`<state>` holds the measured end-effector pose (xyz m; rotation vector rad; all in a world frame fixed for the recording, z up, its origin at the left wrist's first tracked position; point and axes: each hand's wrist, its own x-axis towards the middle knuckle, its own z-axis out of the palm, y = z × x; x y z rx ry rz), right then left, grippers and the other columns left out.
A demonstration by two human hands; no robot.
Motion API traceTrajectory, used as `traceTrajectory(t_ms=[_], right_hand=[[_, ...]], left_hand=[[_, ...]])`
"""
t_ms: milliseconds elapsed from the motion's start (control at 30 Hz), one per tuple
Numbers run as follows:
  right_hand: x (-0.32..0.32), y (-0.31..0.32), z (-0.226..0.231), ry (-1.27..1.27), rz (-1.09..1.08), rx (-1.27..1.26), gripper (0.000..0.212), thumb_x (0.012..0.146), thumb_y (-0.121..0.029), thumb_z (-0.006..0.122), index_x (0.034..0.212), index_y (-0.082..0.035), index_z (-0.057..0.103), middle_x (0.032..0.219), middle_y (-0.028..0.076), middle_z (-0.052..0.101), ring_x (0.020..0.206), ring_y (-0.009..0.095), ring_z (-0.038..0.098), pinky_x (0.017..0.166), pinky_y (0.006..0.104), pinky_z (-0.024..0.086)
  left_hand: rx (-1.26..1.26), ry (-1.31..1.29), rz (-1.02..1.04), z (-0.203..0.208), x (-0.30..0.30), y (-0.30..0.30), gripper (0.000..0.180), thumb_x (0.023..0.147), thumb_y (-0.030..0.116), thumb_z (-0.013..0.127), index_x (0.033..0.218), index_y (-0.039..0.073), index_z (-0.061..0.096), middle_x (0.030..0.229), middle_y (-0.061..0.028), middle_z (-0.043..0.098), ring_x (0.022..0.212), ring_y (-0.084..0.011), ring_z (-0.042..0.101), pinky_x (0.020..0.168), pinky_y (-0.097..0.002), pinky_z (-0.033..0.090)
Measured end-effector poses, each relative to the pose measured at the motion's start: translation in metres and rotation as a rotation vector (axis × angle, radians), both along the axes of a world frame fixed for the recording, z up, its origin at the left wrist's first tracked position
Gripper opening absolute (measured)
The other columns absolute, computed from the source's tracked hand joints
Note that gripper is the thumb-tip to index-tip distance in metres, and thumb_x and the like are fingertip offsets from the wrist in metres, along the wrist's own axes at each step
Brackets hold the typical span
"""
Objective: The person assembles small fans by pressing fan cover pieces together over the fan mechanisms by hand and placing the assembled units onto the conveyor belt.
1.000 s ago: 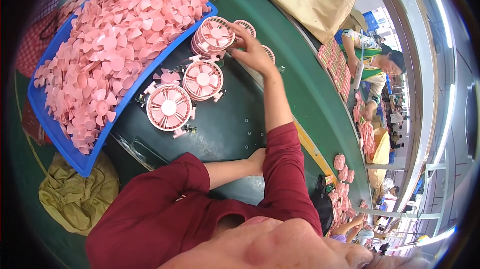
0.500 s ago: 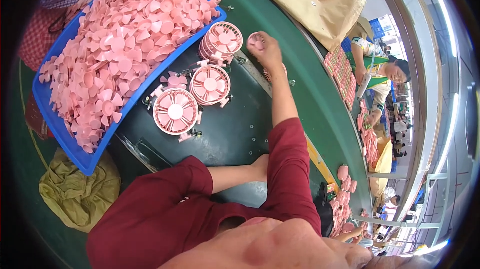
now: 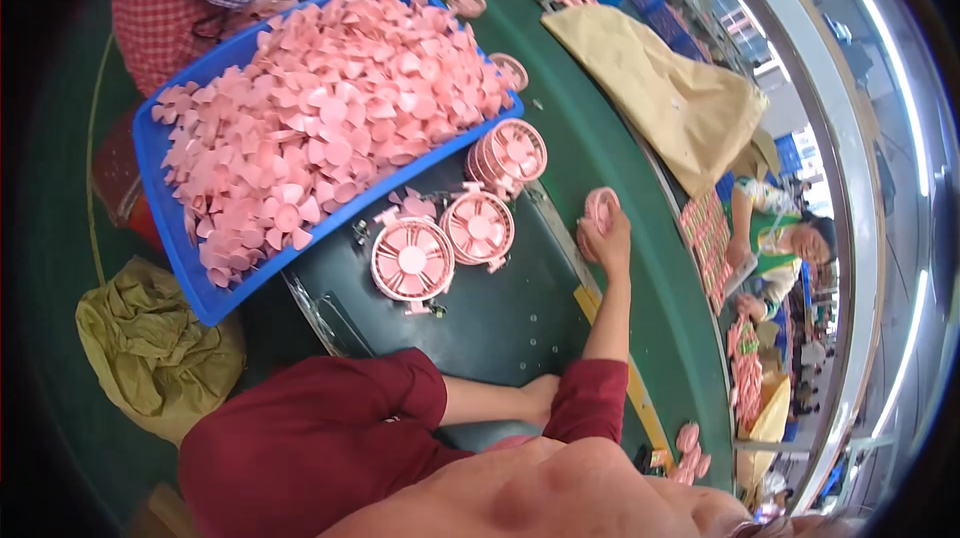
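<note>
My right hand (image 3: 614, 241) is stretched out over the green conveyor belt, its fingers closed on a round pink fan housing (image 3: 601, 204). My left hand (image 3: 543, 398) lies low over the dark worktop, beside my right sleeve, with its fingers hidden. On the worktop, a pink fan with a round cage (image 3: 412, 258) lies face up, touching or close to a second pink fan (image 3: 477, 227). Farther back stands a short stack of pink fan cages (image 3: 517, 150). Behind the nearest fan is a loose pink fan blade (image 3: 413, 204).
A blue tray (image 3: 207, 306) heaped with pink fan blades (image 3: 330, 118) fills the far left. Pink rings (image 3: 508, 71) lie beyond it. An olive sack (image 3: 160, 348) is at left, a tan sack (image 3: 660, 88) across the belt (image 3: 655, 288). Co-workers (image 3: 785, 238) work nearby.
The whole view has shifted, so the tray and fans appear lower and farther right. My right hand has come nearer along the belt, holding a pink fan housing.
</note>
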<state>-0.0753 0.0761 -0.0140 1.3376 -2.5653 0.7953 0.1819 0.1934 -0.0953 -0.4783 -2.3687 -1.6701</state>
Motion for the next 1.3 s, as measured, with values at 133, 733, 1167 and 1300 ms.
traceTrajectory(t_ms=[133, 733, 1167, 1300], right_hand=[[0.018, 0.001, 0.007, 0.011, -0.017, -0.080, 0.067, 0.069, -0.029, 0.083, 0.126, -0.001, 0.060, 0.116, 0.022, 0.061, 0.109, 0.037, 0.057, 0.098, 0.0429, 0.044], [0.027, 0.049, 0.007, 0.107, -0.271, 0.200, 0.070, 0.073, -0.028, 0.078, 0.135, -0.011, 0.051, 0.135, 0.025, 0.048, 0.119, 0.044, 0.050, 0.103, 0.0484, 0.042], [0.021, 0.079, 0.005, -0.168, -0.189, 0.208, 0.085, 0.072, -0.035, 0.082, 0.142, -0.008, 0.042, 0.133, 0.024, 0.051, 0.125, 0.037, 0.049, 0.104, 0.0449, 0.042], [0.033, 0.070, 0.009, -0.093, -0.228, 0.236, 0.081, 0.072, -0.032, 0.082, 0.139, -0.004, 0.046, 0.132, 0.024, 0.053, 0.123, 0.035, 0.052, 0.103, 0.0421, 0.043]], left_hand=[[0.824, -0.307, -0.166, 0.011, 0.013, -0.008, 0.027, 0.086, 0.023, 0.063, 0.108, 0.008, 0.064, 0.110, -0.0161, 0.066, 0.104, -0.0340, 0.060, 0.091, -0.0401, 0.048], [0.542, -0.067, -0.307, -0.040, -0.019, 0.027, 0.038, 0.089, 0.031, 0.058, 0.121, 0.010, 0.059, 0.126, -0.0115, 0.059, 0.121, -0.0310, 0.050, 0.107, -0.0388, 0.036], [0.275, 0.012, -0.263, -0.035, -0.019, 0.021, 0.032, 0.087, 0.026, 0.061, 0.114, 0.008, 0.063, 0.118, -0.0108, 0.063, 0.114, -0.0288, 0.055, 0.105, -0.0404, 0.038], [0.307, 0.013, -0.197, -0.043, -0.018, 0.028, 0.033, 0.086, 0.027, 0.061, 0.114, 0.009, 0.063, 0.117, -0.0108, 0.064, 0.113, -0.0291, 0.055, 0.104, -0.0403, 0.039]])
